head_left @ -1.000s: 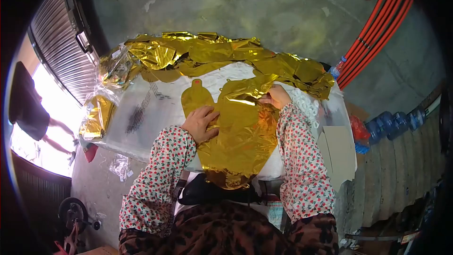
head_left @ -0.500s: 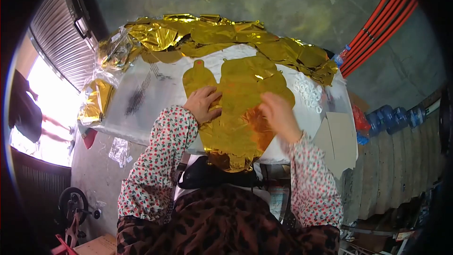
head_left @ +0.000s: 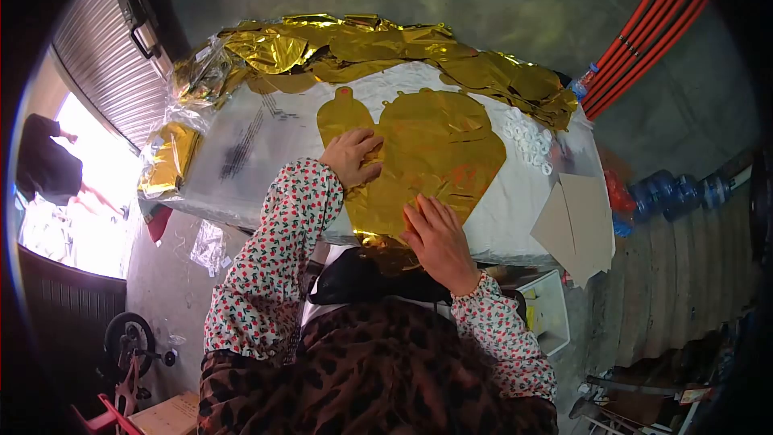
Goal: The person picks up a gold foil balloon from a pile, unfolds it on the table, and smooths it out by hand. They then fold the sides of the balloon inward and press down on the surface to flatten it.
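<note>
On the white-covered surface [head_left: 515, 217] in front of the person lies a flat gold foil balloon [head_left: 435, 153], spread out with its narrow neck [head_left: 342, 113] pointing away from the body and its near end hanging just over the front edge. Both hands rest on it. The left hand [head_left: 352, 155] lies on the left side of the foil, just below the neck, fingers bent and pressing down; its grip is not closed around anything. The right hand [head_left: 439, 238] lies flat and open, palm down, on the near part of the balloon close to the surface's edge, fingers stretched toward the middle of the foil.

Along the far edge of the surface a long heap of crumpled gold foil [head_left: 378, 44] runs from left to right. At the left corner sits more gold foil in clear plastic wrap [head_left: 169, 157]. To the right of the balloon, a cluster of small white rings [head_left: 527, 141] lies on the cover, though they are too small to tell what they are. A piece of brown cardboard [head_left: 576, 225] hangs off the right corner. Blue water bottles [head_left: 676, 193] lie on the floor at the right, beside orange pipes [head_left: 644, 28] on the wall. Another person [head_left: 48, 161] stands in the bright doorway at far left.
</note>
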`<state>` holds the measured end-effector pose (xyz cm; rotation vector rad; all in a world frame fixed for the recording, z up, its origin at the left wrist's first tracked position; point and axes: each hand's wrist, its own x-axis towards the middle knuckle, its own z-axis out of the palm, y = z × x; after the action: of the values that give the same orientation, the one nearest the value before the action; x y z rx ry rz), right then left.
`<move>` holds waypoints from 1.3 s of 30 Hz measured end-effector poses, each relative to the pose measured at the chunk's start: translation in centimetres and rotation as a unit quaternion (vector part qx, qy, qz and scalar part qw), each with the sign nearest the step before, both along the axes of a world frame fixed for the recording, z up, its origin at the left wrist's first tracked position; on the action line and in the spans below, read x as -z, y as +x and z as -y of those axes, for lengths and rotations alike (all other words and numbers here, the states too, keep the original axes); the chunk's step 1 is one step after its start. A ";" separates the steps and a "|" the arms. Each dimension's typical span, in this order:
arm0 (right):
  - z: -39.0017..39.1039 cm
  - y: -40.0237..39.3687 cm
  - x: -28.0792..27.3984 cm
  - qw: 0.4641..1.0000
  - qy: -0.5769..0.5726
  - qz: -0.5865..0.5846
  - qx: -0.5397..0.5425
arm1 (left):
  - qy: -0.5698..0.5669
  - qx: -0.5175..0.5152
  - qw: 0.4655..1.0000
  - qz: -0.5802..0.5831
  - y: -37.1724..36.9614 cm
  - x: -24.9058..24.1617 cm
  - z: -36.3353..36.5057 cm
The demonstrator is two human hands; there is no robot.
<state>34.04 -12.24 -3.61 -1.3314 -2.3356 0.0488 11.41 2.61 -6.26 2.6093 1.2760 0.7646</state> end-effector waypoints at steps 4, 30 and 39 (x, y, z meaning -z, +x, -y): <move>-0.3 0.0 -0.2 1.000 0.009 -0.007 -0.012 | 0.010 0.000 1.000 -0.003 -0.1 0.3 -0.1; -0.1 0.0 -1.0 0.999 -0.022 0.007 -0.034 | -0.050 -0.008 0.999 -0.010 0.2 -1.1 0.6; 0.5 0.0 -1.1 0.999 -0.017 0.016 -0.045 | -0.053 -0.013 0.998 -0.005 0.3 -1.1 0.7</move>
<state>34.01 -12.73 -2.52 -1.2499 -2.4309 0.0967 11.69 1.96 -5.11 2.5208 1.3193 0.6682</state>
